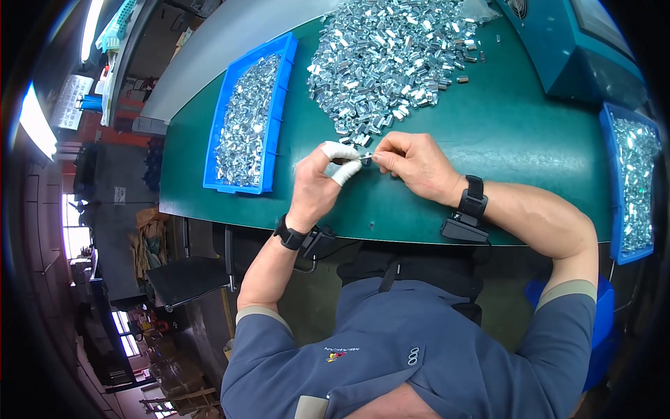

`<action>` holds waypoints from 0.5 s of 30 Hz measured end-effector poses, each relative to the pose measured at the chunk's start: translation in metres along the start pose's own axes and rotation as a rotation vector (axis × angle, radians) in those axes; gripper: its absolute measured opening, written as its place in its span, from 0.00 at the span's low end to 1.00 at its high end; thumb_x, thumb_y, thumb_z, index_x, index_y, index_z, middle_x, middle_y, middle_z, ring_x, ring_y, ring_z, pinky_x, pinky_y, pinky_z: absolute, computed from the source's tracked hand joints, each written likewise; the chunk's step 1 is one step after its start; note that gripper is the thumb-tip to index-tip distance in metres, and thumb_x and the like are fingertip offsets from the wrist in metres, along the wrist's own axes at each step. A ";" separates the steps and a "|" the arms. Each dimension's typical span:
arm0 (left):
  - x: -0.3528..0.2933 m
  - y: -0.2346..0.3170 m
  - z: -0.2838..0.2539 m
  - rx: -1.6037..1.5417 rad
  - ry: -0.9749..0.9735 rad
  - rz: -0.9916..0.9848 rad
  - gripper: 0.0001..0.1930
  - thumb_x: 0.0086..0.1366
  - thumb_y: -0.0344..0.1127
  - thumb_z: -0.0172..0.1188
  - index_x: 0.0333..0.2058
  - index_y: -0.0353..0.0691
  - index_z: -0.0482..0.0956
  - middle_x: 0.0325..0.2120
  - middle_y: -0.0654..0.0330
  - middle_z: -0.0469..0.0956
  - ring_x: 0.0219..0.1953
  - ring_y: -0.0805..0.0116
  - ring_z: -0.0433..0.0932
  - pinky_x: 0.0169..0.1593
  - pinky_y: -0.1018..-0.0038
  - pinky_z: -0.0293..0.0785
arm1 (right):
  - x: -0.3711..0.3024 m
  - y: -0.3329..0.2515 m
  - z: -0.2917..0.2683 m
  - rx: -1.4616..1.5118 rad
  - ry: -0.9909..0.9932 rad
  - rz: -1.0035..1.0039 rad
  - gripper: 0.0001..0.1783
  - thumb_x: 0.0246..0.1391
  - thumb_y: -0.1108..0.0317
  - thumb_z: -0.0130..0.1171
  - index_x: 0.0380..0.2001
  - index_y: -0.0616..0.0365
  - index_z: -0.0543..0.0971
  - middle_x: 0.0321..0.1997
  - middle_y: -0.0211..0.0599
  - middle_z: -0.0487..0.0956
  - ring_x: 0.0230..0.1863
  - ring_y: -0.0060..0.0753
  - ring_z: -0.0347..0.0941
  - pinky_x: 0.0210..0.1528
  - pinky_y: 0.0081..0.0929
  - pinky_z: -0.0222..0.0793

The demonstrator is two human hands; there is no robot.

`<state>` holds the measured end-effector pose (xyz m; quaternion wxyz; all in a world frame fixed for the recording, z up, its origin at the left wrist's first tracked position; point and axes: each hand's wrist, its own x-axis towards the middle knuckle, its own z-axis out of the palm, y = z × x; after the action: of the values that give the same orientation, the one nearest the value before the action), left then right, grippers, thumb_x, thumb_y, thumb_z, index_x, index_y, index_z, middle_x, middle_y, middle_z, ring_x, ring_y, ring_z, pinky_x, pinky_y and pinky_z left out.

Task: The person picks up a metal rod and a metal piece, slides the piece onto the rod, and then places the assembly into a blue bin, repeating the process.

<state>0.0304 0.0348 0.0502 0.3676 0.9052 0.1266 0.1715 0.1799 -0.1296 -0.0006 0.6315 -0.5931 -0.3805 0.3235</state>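
Over the green table, my left hand (pixel 313 185) and my right hand (pixel 422 167) meet fingertip to fingertip. White coverings wrap the thumb and a finger of the left hand. Those two fingers pinch a small metal piece (pixel 365 158), mostly hidden by the fingers. My right thumb and forefinger are pinched together at its other end. Just beyond the hands begins a large heap of small shiny silver metal pieces (pixel 391 63), whose near tip lies close to my left fingertips.
A blue tray (pixel 278 115) of similar silver pieces lies to the left. Another blue tray (pixel 617 202) of shiny parts sits at the far right edge. A teal machine (pixel 558 49) stands at the back right. A black chair (pixel 192 279) is beyond the table's left front edge.
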 end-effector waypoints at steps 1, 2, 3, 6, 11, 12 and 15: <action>0.000 0.002 0.004 -0.005 0.007 0.037 0.08 0.62 0.27 0.71 0.38 0.36 0.82 0.35 0.61 0.84 0.38 0.72 0.82 0.43 0.75 0.77 | 0.000 -0.001 0.002 0.016 0.005 -0.043 0.13 0.63 0.63 0.61 0.31 0.62 0.83 0.23 0.32 0.82 0.24 0.21 0.75 0.29 0.26 0.69; -0.001 0.003 0.007 -0.011 0.014 0.073 0.08 0.62 0.27 0.71 0.38 0.36 0.82 0.34 0.61 0.84 0.38 0.72 0.82 0.42 0.75 0.77 | -0.001 -0.002 0.002 0.018 0.003 -0.043 0.13 0.63 0.63 0.61 0.31 0.62 0.83 0.23 0.32 0.82 0.24 0.21 0.75 0.29 0.26 0.69; -0.001 0.004 0.008 -0.009 0.015 0.072 0.08 0.62 0.27 0.71 0.38 0.36 0.82 0.34 0.61 0.84 0.38 0.72 0.82 0.42 0.75 0.77 | -0.002 -0.003 0.002 0.010 0.009 -0.022 0.13 0.63 0.63 0.61 0.31 0.63 0.83 0.23 0.32 0.82 0.24 0.21 0.75 0.29 0.26 0.69; 0.000 0.006 0.010 0.006 0.054 0.105 0.09 0.59 0.24 0.71 0.37 0.37 0.82 0.34 0.58 0.83 0.36 0.66 0.82 0.42 0.72 0.78 | -0.003 -0.010 0.000 -0.021 0.010 0.028 0.13 0.63 0.64 0.61 0.31 0.63 0.82 0.22 0.31 0.81 0.24 0.21 0.74 0.29 0.27 0.69; -0.006 0.007 -0.001 -0.014 0.027 0.017 0.08 0.59 0.24 0.71 0.37 0.37 0.83 0.33 0.58 0.84 0.37 0.67 0.82 0.43 0.72 0.78 | -0.003 -0.007 0.003 0.010 -0.022 0.005 0.14 0.66 0.63 0.59 0.30 0.63 0.81 0.21 0.31 0.80 0.24 0.20 0.73 0.29 0.26 0.68; -0.007 0.005 -0.008 0.009 0.050 0.023 0.08 0.60 0.24 0.70 0.38 0.37 0.83 0.34 0.58 0.84 0.38 0.67 0.83 0.43 0.72 0.78 | -0.002 -0.006 0.002 0.018 0.019 0.004 0.16 0.67 0.61 0.59 0.30 0.61 0.81 0.22 0.29 0.79 0.25 0.17 0.72 0.28 0.23 0.67; -0.006 -0.020 -0.035 0.048 0.179 0.031 0.07 0.62 0.25 0.69 0.40 0.36 0.83 0.36 0.59 0.85 0.38 0.69 0.83 0.45 0.74 0.77 | 0.001 -0.008 -0.005 0.034 0.084 0.026 0.17 0.69 0.58 0.58 0.30 0.60 0.81 0.23 0.26 0.79 0.25 0.14 0.70 0.27 0.19 0.64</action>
<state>0.0084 0.0683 0.0578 0.3305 0.8966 0.1489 0.2543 0.1839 -0.1322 0.0072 0.6526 -0.6004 -0.3403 0.3127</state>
